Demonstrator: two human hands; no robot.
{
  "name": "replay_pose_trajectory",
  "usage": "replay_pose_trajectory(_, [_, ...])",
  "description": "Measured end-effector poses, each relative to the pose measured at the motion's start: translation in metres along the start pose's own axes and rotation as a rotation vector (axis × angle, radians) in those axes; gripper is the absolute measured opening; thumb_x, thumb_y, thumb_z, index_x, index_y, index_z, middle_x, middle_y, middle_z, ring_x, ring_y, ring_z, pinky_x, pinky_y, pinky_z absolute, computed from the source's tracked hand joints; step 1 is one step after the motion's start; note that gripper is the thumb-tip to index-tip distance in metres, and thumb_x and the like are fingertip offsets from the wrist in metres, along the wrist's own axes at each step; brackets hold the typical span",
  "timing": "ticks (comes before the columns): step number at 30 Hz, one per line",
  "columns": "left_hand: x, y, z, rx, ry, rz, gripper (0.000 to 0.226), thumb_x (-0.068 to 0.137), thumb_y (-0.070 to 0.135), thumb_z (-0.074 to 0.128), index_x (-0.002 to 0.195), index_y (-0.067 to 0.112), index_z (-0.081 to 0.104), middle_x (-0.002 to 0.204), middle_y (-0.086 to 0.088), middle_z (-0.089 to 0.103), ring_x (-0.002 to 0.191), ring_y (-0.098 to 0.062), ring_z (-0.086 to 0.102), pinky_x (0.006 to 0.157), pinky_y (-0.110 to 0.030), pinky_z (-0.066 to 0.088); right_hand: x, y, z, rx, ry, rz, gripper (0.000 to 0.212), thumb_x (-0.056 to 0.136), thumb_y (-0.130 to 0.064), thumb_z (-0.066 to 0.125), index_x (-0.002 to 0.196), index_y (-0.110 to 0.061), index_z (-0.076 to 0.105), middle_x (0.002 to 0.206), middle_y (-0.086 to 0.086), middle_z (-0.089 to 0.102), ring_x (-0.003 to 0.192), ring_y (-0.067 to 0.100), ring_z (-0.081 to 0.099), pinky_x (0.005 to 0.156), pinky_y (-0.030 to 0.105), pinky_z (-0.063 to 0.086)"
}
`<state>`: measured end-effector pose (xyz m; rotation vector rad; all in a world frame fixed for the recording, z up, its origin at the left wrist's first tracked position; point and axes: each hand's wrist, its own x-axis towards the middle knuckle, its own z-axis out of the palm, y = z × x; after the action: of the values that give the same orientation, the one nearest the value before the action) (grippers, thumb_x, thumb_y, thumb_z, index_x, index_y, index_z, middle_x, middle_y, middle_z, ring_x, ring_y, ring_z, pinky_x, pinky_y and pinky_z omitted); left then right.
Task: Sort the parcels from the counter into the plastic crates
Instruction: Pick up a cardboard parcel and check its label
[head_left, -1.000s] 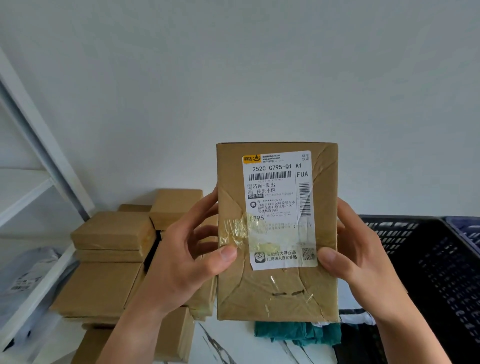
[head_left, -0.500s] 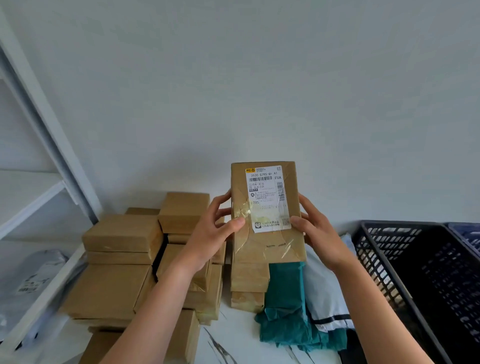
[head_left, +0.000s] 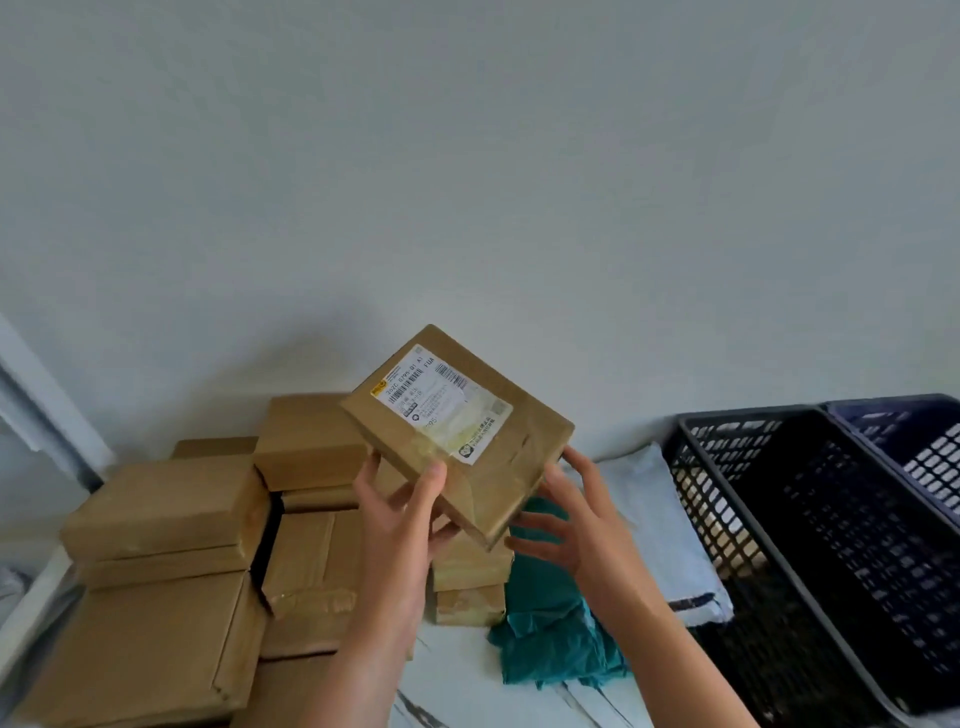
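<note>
One flat brown cardboard parcel (head_left: 511, 460) tilts in our left hand (head_left: 397, 519), thumb pinching its top; our right hand (head_left: 579, 530) spreads open at its four o'clock.

Boxes (head_left: 171, 525) stacked left; crates (head_left: 810, 545) right; bags (head_left: 550, 639) between.

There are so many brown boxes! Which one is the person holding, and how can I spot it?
Look left of the black crate to the pile of brown boxes. Above it, the left hand grips one tilted parcel in the air. It is the only box showing a white label with barcodes.
</note>
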<state>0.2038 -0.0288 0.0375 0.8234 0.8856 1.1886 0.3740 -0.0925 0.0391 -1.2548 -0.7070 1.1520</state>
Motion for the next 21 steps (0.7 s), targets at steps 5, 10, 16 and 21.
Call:
replay_pose_trajectory(5, [-0.006, -0.035, 0.038, 0.070, -0.027, -0.029, 0.084, 0.079, 0.052, 0.087, 0.147, 0.043, 0.039, 0.129, 0.007, 0.070, 0.115, -0.018, 0.073, 0.088, -0.050, 0.064, -0.003, -0.003, -0.043, 0.034, 0.146, -0.010, 0.068, 0.077, -0.052, 0.074, 0.139, -0.034, 0.053, 0.106, 0.004, 0.079, 0.096, 0.037, 0.078, 0.084, 0.054, 0.063])
replay_pose_trajectory(10, [-0.006, -0.071, 0.106, 0.157, -0.088, -0.026, 0.095, 0.066, 0.065, 0.088, 0.146, 0.045, 0.039, 0.136, 0.003, 0.068, 0.121, -0.017, 0.070, 0.090, -0.047, 0.064, 0.001, -0.017, -0.115, 0.059, 0.222, -0.009, 0.076, 0.074, -0.055, 0.076, 0.141, -0.034, 0.050, 0.121, 0.007, 0.075, 0.098, 0.035, 0.077, 0.086, 0.055, 0.063])
replay_pose_trajectory(16, [-0.012, -0.137, 0.234, 0.314, -0.209, -0.035, 0.091, 0.071, 0.069, 0.079, 0.147, 0.049, 0.035, 0.137, 0.005, 0.068, 0.122, -0.016, 0.070, 0.095, -0.041, 0.062, 0.009, -0.043, -0.252, 0.055, 0.342, -0.015, 0.077, 0.077, -0.054, 0.076, 0.143, -0.029, 0.046, 0.117, 0.005, 0.076, 0.095, 0.032, 0.078, 0.085, 0.050, 0.064])
replay_pose_trajectory(21, [-0.012, -0.204, 0.346, 0.607, -0.430, -0.027, 0.057, 0.087, 0.073, 0.067, 0.137, 0.059, 0.044, 0.132, 0.026, 0.066, 0.119, 0.008, 0.063, 0.097, -0.018, 0.053, 0.009, -0.051, -0.383, 0.065, 0.502, 0.003, 0.073, 0.085, -0.051, 0.075, 0.146, -0.031, 0.043, 0.118, 0.004, 0.075, 0.093, 0.029, 0.079, 0.084, 0.046, 0.064])
